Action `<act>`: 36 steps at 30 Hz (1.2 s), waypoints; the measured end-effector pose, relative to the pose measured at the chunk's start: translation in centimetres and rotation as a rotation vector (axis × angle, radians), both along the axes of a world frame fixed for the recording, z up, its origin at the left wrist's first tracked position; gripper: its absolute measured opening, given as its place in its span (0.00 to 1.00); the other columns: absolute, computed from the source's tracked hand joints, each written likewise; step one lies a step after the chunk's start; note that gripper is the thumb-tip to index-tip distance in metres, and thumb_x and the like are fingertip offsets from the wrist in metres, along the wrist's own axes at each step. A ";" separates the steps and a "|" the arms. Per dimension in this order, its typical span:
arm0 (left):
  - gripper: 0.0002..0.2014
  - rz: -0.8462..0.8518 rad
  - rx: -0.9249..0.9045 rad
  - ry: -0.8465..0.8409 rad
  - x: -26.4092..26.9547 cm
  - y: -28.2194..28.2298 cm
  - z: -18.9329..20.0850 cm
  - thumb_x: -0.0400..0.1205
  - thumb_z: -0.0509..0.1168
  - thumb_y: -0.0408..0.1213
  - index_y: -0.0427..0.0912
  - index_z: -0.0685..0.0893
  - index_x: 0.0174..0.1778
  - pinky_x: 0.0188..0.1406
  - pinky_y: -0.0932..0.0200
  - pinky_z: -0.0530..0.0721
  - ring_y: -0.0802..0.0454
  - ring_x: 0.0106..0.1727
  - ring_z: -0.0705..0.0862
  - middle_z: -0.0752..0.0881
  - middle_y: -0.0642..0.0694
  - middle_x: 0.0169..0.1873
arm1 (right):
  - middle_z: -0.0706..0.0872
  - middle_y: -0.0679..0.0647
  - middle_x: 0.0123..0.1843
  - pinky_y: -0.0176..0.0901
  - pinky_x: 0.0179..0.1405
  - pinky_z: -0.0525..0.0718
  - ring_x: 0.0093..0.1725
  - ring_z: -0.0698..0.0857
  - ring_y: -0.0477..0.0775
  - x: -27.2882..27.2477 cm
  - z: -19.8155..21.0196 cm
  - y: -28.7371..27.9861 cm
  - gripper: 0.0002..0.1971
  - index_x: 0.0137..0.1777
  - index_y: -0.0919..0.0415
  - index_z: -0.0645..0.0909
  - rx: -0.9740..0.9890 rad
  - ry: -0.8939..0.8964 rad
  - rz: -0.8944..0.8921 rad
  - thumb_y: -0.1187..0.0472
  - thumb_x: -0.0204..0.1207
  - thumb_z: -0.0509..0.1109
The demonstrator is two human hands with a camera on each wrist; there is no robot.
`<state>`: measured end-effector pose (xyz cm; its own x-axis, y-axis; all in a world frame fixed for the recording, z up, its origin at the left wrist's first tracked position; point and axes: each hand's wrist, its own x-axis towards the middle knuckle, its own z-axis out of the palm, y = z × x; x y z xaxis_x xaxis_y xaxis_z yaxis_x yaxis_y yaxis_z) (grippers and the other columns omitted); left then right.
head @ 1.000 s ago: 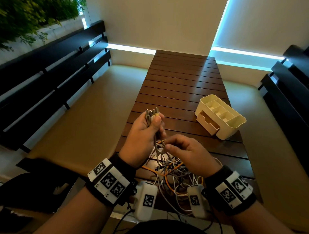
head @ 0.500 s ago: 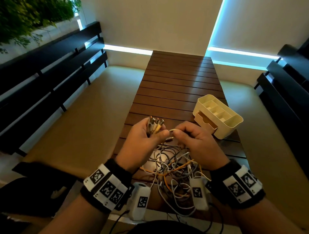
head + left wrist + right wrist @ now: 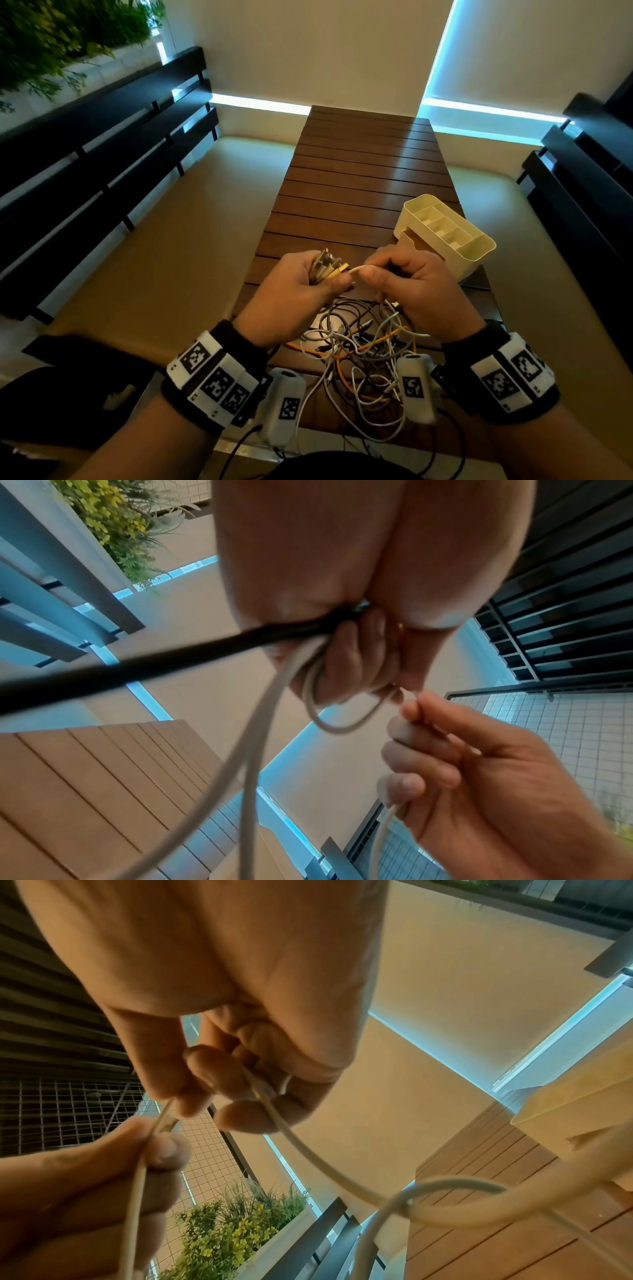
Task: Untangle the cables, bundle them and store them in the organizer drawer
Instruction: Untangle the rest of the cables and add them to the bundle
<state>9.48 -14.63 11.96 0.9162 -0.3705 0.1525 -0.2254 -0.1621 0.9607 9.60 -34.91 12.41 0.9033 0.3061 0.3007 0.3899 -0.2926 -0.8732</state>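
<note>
My left hand (image 3: 301,287) grips a bunch of cable ends (image 3: 325,267), plugs pointing up, above the near part of the table. My right hand (image 3: 411,281) pinches a white cable (image 3: 359,268) by its end, right beside that bunch. The left wrist view shows the left fingers (image 3: 352,656) curled round a black cable (image 3: 137,664) and white cable (image 3: 260,723). In the right wrist view the right fingers (image 3: 222,1083) pinch the white cable (image 3: 308,1150). Below both hands lies a tangle of white, grey and orange cables (image 3: 359,346). The cream organizer (image 3: 445,233) stands to the right, its drawer (image 3: 409,240) partly open.
The slatted wooden table (image 3: 359,178) runs away from me, with beige bench seats (image 3: 171,257) on both sides. Dark slatted backrests (image 3: 102,154) line the left and right. The tangle hangs over the table's near edge.
My right hand has come up from the tangle with a white cable end and brought it next to the ends held in my left hand.
</note>
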 end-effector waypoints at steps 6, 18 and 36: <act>0.16 0.072 -0.073 -0.101 -0.2 0.4 1.0 0.82 0.71 0.43 0.32 0.81 0.39 0.25 0.62 0.70 0.58 0.23 0.71 0.75 0.56 0.21 | 0.84 0.48 0.36 0.39 0.38 0.83 0.35 0.83 0.48 0.0 -1.9 -0.5 0.14 0.47 0.53 0.86 -0.005 0.131 0.019 0.44 0.78 0.66; 0.16 0.184 0.398 0.075 0.5 2.6 0.1 0.84 0.68 0.39 0.44 0.77 0.31 0.27 0.61 0.70 0.59 0.23 0.70 0.75 0.52 0.23 | 0.84 0.46 0.38 0.51 0.43 0.84 0.40 0.82 0.47 0.3 -1.7 -2.9 0.06 0.45 0.48 0.86 -0.151 0.088 -0.248 0.54 0.81 0.69; 0.12 -0.047 -0.044 0.019 -0.6 -1.3 1.0 0.83 0.66 0.40 0.44 0.76 0.34 0.23 0.67 0.68 0.61 0.22 0.66 0.71 0.58 0.20 | 0.82 0.45 0.42 0.29 0.39 0.77 0.42 0.81 0.48 0.7 0.5 -0.5 0.03 0.48 0.57 0.88 -0.189 -0.281 -0.052 0.64 0.79 0.74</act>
